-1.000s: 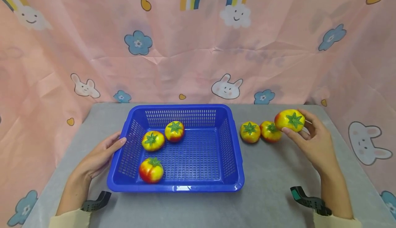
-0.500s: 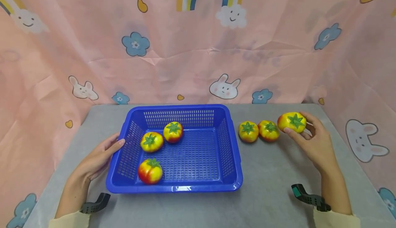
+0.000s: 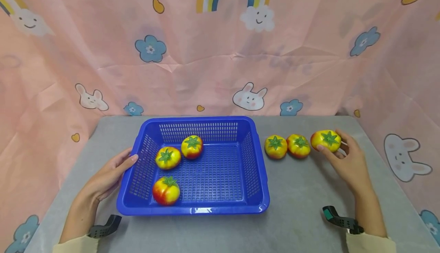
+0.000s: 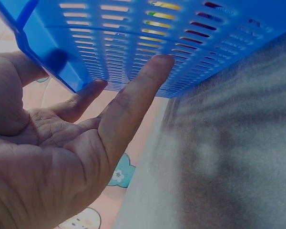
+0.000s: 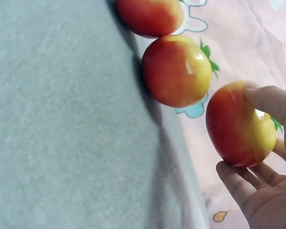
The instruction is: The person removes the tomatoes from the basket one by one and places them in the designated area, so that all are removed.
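Observation:
My right hand [image 3: 350,161] pinches a red-and-yellow toy tomato [image 3: 325,141] with a green star-shaped top, thumb on one side and fingers on the other. In the right wrist view this held tomato [image 5: 238,126] shows its red underside close over the grey table. Just left of it, two more tomatoes sit side by side, one nearer [image 3: 298,145] and one farther [image 3: 276,147]. My left hand [image 3: 110,173] holds the left side of a blue plastic basket [image 3: 196,209], thumb over the rim. The left wrist view shows its fingers [image 4: 133,102] against the slotted outer wall.
Inside the basket, toward its left, lie three tomatoes: one at the front [image 3: 166,192], one behind it [image 3: 168,158] and one farther back [image 3: 192,147]. The grey table [image 3: 295,203] ends at a pink patterned cloth [image 3: 206,73] behind and at the sides.
My right hand has lowered the tomato toward the table and shifted slightly away from the other two, leaving a small gap. My left hand keeps its hold on the basket; the head view shifted slightly.

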The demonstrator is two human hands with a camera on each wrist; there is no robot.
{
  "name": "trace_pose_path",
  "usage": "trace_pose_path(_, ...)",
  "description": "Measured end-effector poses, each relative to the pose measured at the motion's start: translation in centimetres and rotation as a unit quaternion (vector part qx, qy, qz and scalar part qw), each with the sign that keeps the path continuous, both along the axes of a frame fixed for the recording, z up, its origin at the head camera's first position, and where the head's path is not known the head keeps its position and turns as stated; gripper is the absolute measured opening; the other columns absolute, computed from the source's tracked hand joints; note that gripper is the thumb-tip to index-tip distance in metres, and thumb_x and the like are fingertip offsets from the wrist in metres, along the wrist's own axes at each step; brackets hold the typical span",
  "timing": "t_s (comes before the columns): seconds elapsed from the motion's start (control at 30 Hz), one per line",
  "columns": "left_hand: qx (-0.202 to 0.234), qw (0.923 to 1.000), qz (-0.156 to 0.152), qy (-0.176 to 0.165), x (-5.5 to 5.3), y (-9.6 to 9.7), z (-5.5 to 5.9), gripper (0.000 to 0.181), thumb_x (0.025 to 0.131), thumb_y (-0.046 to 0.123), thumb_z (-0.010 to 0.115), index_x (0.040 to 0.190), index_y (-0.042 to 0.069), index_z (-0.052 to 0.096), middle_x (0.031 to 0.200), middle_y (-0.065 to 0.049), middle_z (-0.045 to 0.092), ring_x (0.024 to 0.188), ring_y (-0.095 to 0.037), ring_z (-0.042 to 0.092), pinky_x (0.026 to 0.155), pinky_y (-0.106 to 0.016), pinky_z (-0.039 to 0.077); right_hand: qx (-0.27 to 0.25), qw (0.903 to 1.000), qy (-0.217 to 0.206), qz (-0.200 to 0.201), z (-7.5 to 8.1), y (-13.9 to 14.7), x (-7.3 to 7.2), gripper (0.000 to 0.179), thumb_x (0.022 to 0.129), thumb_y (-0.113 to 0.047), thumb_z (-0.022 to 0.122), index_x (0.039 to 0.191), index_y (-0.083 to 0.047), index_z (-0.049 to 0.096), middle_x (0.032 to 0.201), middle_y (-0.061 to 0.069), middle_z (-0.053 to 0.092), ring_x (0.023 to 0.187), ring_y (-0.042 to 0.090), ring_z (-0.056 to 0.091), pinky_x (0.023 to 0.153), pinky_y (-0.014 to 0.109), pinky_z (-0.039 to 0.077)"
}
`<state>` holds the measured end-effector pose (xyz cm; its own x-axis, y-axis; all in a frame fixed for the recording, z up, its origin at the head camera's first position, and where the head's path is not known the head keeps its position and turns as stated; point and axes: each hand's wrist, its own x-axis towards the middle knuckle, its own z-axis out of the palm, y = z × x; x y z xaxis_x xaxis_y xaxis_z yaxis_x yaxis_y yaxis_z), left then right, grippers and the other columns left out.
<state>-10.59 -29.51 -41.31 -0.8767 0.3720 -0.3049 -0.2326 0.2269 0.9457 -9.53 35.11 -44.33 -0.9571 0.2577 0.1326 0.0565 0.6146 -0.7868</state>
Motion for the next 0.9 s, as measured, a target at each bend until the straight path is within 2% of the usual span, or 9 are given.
trace_pose_path(0.17,-0.003,1.0000,-0.005,-0.001,0.1,0.0,0.1,0.070,0.116,0.035,0.040,0.169,0.005,0.007,0.154,-0.033,0.047,0.116,-0.020,0.074,0.095,-0.049,0.065,0.002,0.9999,-0.011,-0.002,-0.6,0.1,0.1,0.085,0.101,-0.032,0.074,0.165,-0.002,0.028,0.167,0.030,0.031,0.143,0.058,0.044,0.083,-0.009,0.039)
trace_pose_path(0.5,-0.001,1.0000,-0.003,-0.003,0.3,-0.1,-0.1,0.070,0.116,0.035,0.040,0.170,0.005,0.006,0.154,-0.035,0.045,0.116,-0.021,0.075,0.094,-0.051,0.065,0.006,0.9991,-0.042,-0.006,-1.6,0.2,-0.1,0.086,0.102,-0.036,0.071,0.167,-0.005,0.025,0.169,0.030,0.029,0.146,0.058,0.042,0.095,-0.002,0.044)
trace_pose_path(0.57,-0.001,1.0000,-0.002,-0.002,0.3,0.0,-0.1,0.070,0.116,0.035,0.040,0.170,0.005,0.007,0.154,-0.036,0.045,0.116,-0.022,0.075,0.094,-0.052,0.065,0.011,0.9986,-0.050,-0.009,-1.7,0.1,-0.1,0.087,0.102,-0.038,0.070,0.167,-0.005,0.024,0.169,0.030,0.028,0.147,0.058,0.042,0.104,0.010,0.049)
trace_pose_path(0.63,-0.002,1.0000,-0.001,-0.002,0.3,0.0,0.0,0.070,0.116,0.035,0.040,0.170,0.005,0.007,0.155,-0.036,0.044,0.116,-0.021,0.075,0.094,-0.051,0.065,0.018,0.9979,-0.061,-0.011,-1.8,0.1,-0.2,0.087,0.103,-0.041,0.069,0.168,-0.005,0.023,0.169,0.031,0.029,0.146,0.059,0.043,0.113,0.029,0.050)
trace_pose_path(0.7,-0.004,1.0000,0.000,-0.002,0.3,0.0,0.0,0.070,0.116,0.035,0.040,0.170,0.005,0.007,0.155,-0.036,0.043,0.116,-0.020,0.075,0.094,-0.051,0.065,0.026,0.9972,-0.070,-0.011,-1.9,0.1,-0.3,0.088,0.103,-0.043,0.068,0.168,-0.005,0.023,0.167,0.033,0.030,0.144,0.059,0.044,0.114,0.048,0.047)
trace_pose_path(0.77,-0.004,1.0000,0.001,-0.001,0.2,0.0,0.1,0.070,0.116,0.036,0.040,0.170,0.005,0.007,0.155,-0.036,0.043,0.116,-0.020,0.075,0.094,-0.051,0.065,0.030,0.9966,-0.076,-0.010,-2.0,0.1,-0.4,0.088,0.104,-0.045,0.066,0.168,-0.004,0.021,0.166,0.035,0.031,0.143,0.059,0.046,0.113,0.057,0.044)
trace_pose_path(0.8,-0.005,1.0000,0.001,0.001,0.2,0.0,0.1,0.070,0.116,0.036,0.040,0.169,0.005,0.007,0.155,-0.036,0.044,0.115,-0.020,0.075,0.094,-0.051,0.065,0.031,0.9965,-0.078,-0.009,-2.0,0.1,-0.4,0.089,0.104,-0.045,0.066,0.168,-0.004,0.020,0.165,0.036,0.031,0.143,0.060,0.045,0.114,0.057,0.043)
trace_pose_path(0.83,-0.007,1.0000,0.002,0.001,0.2,0.0,0.2,0.070,0.116,0.036,0.040,0.169,0.005,0.007,0.154,-0.035,0.045,0.115,-0.020,0.075,0.094,-0.051,0.065,0.030,0.9965,-0.077,-0.007,-2.1,0.1,-0.4,0.089,0.104,-0.045,0.065,0.168,-0.003,0.020,0.165,0.037,0.031,0.143,0.060,0.045,0.115,0.053,0.044)
trace_pose_path(0.9,-0.010,0.9999,0.003,0.003,0.1,0.1,0.3,0.070,0.116,0.036,0.040,0.169,0.005,0.008,0.153,-0.034,0.047,0.114,-0.020,0.075,0.093,-0.051,0.065,0.027,0.9969,-0.074,-0.003,-2.1,0.2,-0.4,0.089,0.105,-0.045,0.064,0.168,-0.003,0.018,0.166,0.037,0.030,0.144,0.059,0.044,0.117,0.036,0.046)
